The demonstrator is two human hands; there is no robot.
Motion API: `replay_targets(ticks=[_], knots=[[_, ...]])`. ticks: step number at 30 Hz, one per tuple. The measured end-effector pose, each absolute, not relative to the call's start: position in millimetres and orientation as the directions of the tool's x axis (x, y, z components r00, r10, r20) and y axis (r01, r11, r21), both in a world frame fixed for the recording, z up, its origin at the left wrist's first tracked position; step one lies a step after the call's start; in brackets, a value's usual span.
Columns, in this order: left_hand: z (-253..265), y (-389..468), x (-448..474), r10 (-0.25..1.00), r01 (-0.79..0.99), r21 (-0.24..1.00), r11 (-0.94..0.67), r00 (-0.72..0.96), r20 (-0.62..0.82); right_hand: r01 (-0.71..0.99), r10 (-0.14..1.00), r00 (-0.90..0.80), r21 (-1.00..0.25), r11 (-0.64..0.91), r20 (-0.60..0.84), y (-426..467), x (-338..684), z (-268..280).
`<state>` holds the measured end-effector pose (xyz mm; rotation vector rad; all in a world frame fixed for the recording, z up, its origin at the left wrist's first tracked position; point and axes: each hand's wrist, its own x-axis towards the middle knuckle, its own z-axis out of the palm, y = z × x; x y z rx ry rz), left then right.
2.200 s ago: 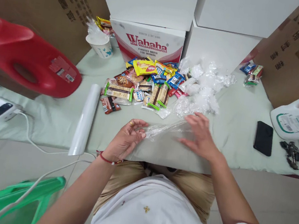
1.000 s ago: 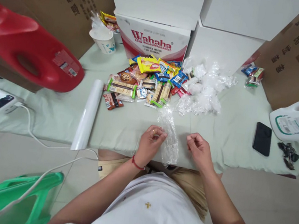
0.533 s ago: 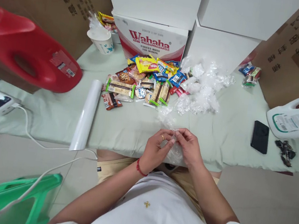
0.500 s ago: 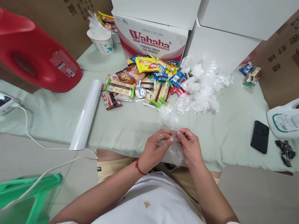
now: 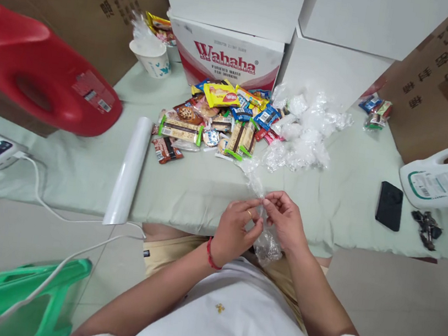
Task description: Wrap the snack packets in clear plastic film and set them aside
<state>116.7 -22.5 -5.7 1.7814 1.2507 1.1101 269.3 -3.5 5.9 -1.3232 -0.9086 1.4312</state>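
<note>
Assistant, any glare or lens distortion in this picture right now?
Head view: small bright glints on the clear plastic at the right hand, and a glossy sheen along the white roll. Head view, too: wide-angle stretch toward the edges, where the red jug looks drawn out.

Clear plastic (image 5: 268, 247) between both hands (image 5: 288, 225), far end by the snacks (image 5: 221, 123).

white-red box (image 5: 226, 54): Wahaha, PURIFIED WATER FOR DRINKING | right carton (image 5: 429, 102): X50
</note>
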Motion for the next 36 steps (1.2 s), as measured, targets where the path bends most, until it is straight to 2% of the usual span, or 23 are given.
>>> replay_targets(ticks=[2, 7, 9, 12, 14, 17, 20, 22, 24, 26, 27, 30, 32, 34, 36], knots=[[-8, -24, 118, 0.916, 0.435, 0.807, -0.4, 0.23, 0.33, -0.202, 0.957, 0.063, -0.943, -0.264, -0.282, -2, 270, 4], [-11, -24, 116, 0.835, 0.427, 0.721, -0.546, 0.356, 0.421, -0.317, 0.945, 0.048, -0.902, -0.293, -0.324, -4, 277, 2], [-10, -25, 118, 0.794, 0.457, 0.653, -0.603, 0.42, 0.44, -0.264, 0.949, 0.092, -0.927, -0.268, -0.301, -5, 279, 2], [-8, -27, 125, 0.737, 0.504, 0.542, -0.673, 0.522, 0.43, -0.066, 0.961, 0.16, -0.973, -0.219, -0.227, -4, 280, 2], [-7, -30, 130, 0.716, 0.518, 0.497, -0.696, 0.558, 0.42, 0.003, 0.961, 0.186, -0.978, -0.207, -0.203, -2, 281, 2], [-7, -33, 133, 0.704, 0.497, 0.505, -0.706, 0.566, 0.428, -0.123, 0.94, 0.252, -0.971, -0.206, -0.231, 1, 285, 0], [-4, -35, 132, 0.732, 0.406, 0.62, -0.671, 0.493, 0.47, -0.243, 0.913, 0.274, -0.94, -0.24, -0.304, 1, 287, -1], [-1, -35, 129, 0.804, 0.336, 0.739, -0.583, 0.365, 0.469, -0.259, 0.902, 0.26, -0.924, -0.28, -0.346, 0, 287, -1], [3, -32, 128, 0.901, 0.319, 0.843, -0.432, 0.174, 0.396, -0.252, 0.898, 0.252, -0.92, -0.3, -0.361, -2, 287, 1], [7, -27, 128, 0.969, 0.325, 0.915, -0.24, 0.02, 0.247, -0.222, 0.903, 0.257, -0.931, -0.291, -0.344, -5, 287, 3], [9, -25, 130, 0.99, 0.311, 0.941, -0.135, -0.006, 0.144, -0.189, 0.912, 0.258, -0.942, -0.277, -0.32, -7, 286, 4], [14, -17, 137, 0.971, 0.168, 0.966, 0.198, 0.1, -0.217, -0.004, 0.954, 0.241, -0.984, -0.18, -0.176, -15, 284, 8], [15, -12, 144, 0.89, 0.0, 0.907, 0.421, 0.195, -0.413, 0.142, 0.979, 0.199, -0.987, -0.069, -0.039, -19, 282, 9], [14, -9, 148, 0.827, -0.169, 0.817, 0.551, 0.239, -0.509, 0.236, 0.985, 0.158, -0.971, 0.028, 0.066, -22, 280, 9], [14, -5, 146, 0.819, -0.291, 0.766, 0.573, 0.247, -0.519, 0.262, 0.985, 0.149, -0.964, 0.047, 0.088, -21, 282, 9]])
